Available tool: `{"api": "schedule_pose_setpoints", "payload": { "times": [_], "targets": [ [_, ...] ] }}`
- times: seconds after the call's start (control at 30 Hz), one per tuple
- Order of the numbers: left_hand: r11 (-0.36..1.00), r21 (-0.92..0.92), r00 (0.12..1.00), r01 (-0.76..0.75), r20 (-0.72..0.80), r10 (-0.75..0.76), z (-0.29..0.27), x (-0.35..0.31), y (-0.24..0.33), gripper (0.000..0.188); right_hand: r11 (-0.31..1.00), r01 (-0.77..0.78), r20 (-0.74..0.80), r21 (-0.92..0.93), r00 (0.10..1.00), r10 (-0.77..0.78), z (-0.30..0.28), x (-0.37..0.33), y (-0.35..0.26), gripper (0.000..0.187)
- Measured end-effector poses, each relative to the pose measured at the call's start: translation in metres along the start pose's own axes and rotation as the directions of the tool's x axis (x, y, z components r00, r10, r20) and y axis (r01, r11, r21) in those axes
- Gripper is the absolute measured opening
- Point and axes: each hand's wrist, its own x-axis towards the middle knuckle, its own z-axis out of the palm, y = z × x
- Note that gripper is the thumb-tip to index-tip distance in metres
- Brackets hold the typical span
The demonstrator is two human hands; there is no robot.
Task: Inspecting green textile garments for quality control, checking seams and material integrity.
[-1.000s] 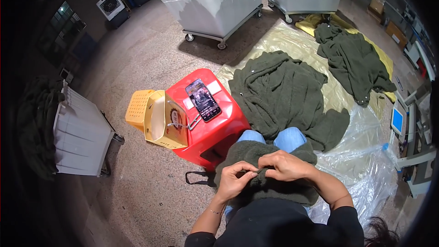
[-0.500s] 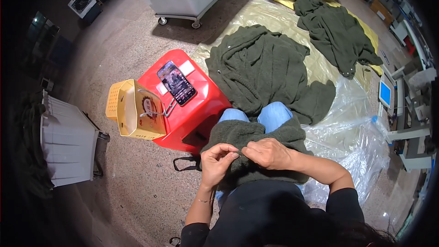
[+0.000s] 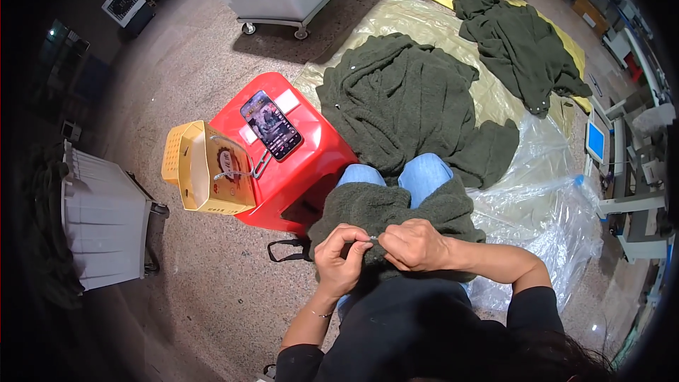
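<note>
Fingertip work seems the step in hand: the dark green, fleecy garment [image 3: 361,206] lies bunched over my blue-denim legs [image 3: 424,178], my left hand [image 3: 340,258] and right hand [image 3: 417,244] pinched narrow on it beside a tiny pale piece [image 3: 374,238], calling next for a steady, precise pinch.

Small pale bit [image 3: 373,239] newly visible
</note>
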Motion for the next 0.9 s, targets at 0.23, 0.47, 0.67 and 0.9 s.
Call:
{"api": "schedule_pose_setpoints", "payload": {
  "times": [0.23,0.47,0.67,0.9],
  "targets": [
    [0.991,-0.13,0.983,-0.042,-0.185,0.017,0.015,-0.018,-0.008,0.01,0.993,-0.048,-0.142,0.106,0.988,0.063,0.014,-0.009,-0.01,0.019],
    [0.99,-0.141,0.994,0.003,-0.107,-0.018,0.008,-0.015,-0.009,0.011,0.994,-0.057,0.037,0.095,0.998,0.054,0.0,-0.002,0.0,0.026],
    [0.984,-0.177,0.991,0.029,-0.12,-0.051,0.012,-0.012,-0.006,0.01,0.98,0.073,-0.011,-0.187,0.997,-0.076,0.0,-0.002,-0.007,0.023],
    [0.99,0.034,0.971,-0.135,-0.196,0.139,0.022,-0.025,0.0,0.012,0.992,-0.045,-0.217,-0.12,0.976,0.018,0.016,-0.007,-0.013,0.028]
  ]
}}
